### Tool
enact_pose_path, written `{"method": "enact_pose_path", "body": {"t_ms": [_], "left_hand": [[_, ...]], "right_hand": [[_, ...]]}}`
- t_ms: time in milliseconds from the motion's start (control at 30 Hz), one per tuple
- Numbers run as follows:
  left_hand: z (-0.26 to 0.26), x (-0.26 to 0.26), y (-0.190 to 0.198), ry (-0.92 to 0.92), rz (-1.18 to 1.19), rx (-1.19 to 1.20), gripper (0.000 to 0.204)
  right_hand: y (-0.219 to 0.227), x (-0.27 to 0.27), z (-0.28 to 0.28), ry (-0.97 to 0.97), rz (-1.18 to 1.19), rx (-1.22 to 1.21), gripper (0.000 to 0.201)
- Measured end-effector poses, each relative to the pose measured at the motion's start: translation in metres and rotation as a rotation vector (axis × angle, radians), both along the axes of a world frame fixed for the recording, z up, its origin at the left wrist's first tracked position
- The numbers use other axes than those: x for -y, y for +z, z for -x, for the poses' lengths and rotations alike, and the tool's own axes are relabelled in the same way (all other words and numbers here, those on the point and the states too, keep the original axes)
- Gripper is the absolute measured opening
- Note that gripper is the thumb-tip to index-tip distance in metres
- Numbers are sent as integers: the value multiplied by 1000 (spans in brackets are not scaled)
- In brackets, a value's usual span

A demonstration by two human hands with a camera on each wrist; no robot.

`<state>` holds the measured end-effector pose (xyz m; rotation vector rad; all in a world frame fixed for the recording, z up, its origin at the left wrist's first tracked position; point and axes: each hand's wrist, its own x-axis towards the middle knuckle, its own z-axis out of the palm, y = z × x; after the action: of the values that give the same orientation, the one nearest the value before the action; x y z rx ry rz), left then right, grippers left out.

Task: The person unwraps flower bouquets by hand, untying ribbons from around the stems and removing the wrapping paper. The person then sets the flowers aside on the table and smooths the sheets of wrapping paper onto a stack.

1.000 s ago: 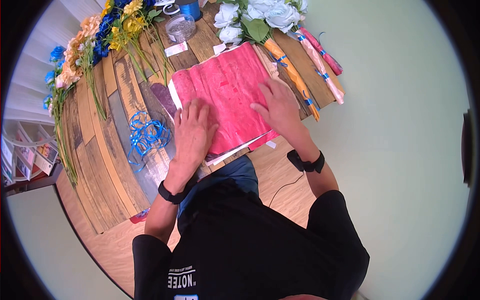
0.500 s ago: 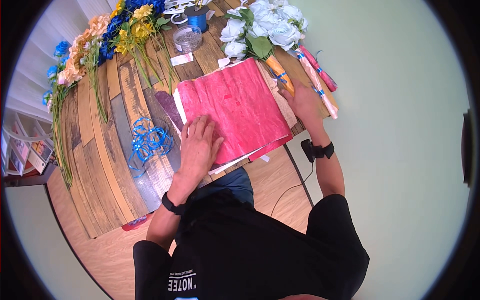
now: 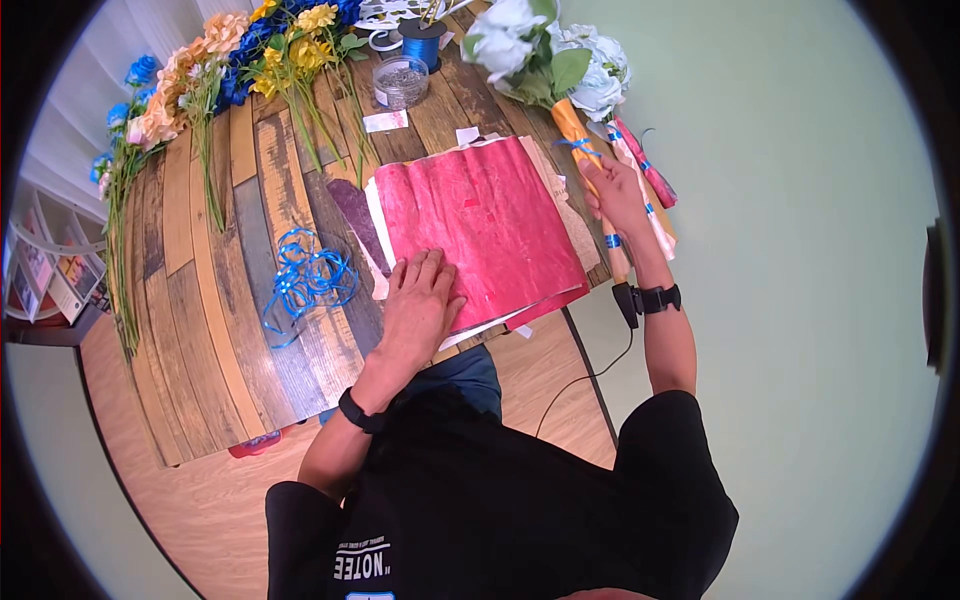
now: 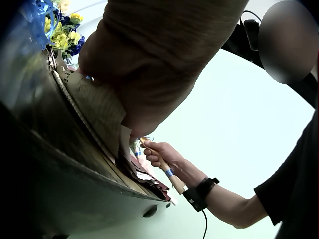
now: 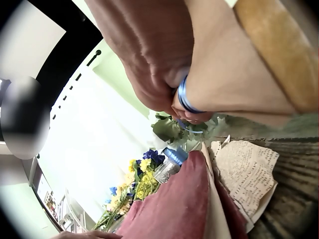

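Note:
My right hand (image 3: 620,195) grips the paper-wrapped stems of a bouquet (image 3: 570,122) of pale blue-white roses. Its wrapping is orange-tan paper tied with blue ribbon, and in the right wrist view a ribbon band (image 5: 184,97) circles the paper beside my fingers. The bouquet is tilted, blooms pointing away from me, its lower end near my wrist strap. My left hand (image 3: 420,300) rests with extended fingers on the near left edge of a crinkled pink sheet (image 3: 480,220), which tops a stack of papers. Printed paper (image 5: 246,169) shows under that stack's right side.
Two more wrapped bundles, one pale pink (image 3: 655,225) and one dark pink (image 3: 645,165), lie at the table's right edge. Tangled blue ribbon (image 3: 305,280) is left of the stack. Behind stand a clear tub (image 3: 402,85), a blue ribbon spool (image 3: 422,45) and yellow flowers (image 3: 285,65).
My right hand has moved off the pink sheet to the right, taken hold of the orange-wrapped bouquet and raised it. My left hand has stayed on the pink sheet.

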<state>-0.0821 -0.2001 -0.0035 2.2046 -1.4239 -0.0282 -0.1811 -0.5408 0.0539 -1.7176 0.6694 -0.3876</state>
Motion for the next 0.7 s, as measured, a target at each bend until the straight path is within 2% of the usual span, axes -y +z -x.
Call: {"method": "enact_pose_path", "body": {"t_ms": [33,233,367,433,500,600,633,700], "left_hand": [[1,-1,0,1,-5,3,47],[-1,-1,1,7,7,-28,47],[-3,-2,0,20,24,-53,46],[-5,-4,1,2,27,-85,46],[-6,-6,0,13,38,-85,46],[-8,-12,8,31,264,-310,48],[-7,-18,23,53,259,-313,48],[-4,-33,48,53,578,-865,51]], "right_hand": [[7,-5,-2,2,-98,77,23],[29,-22,-11,95,-341,287,23],[47,-55,-16,161,-398,320,22],[48,-78,-18,177,-388,317,34],[48,-107,-16,211,-419,305,34],[46,-153,-14,271,-456,249,33],[44,-168,-14,326,-510,255,30],[37,-199,-16,404,-583,249,28]]}}
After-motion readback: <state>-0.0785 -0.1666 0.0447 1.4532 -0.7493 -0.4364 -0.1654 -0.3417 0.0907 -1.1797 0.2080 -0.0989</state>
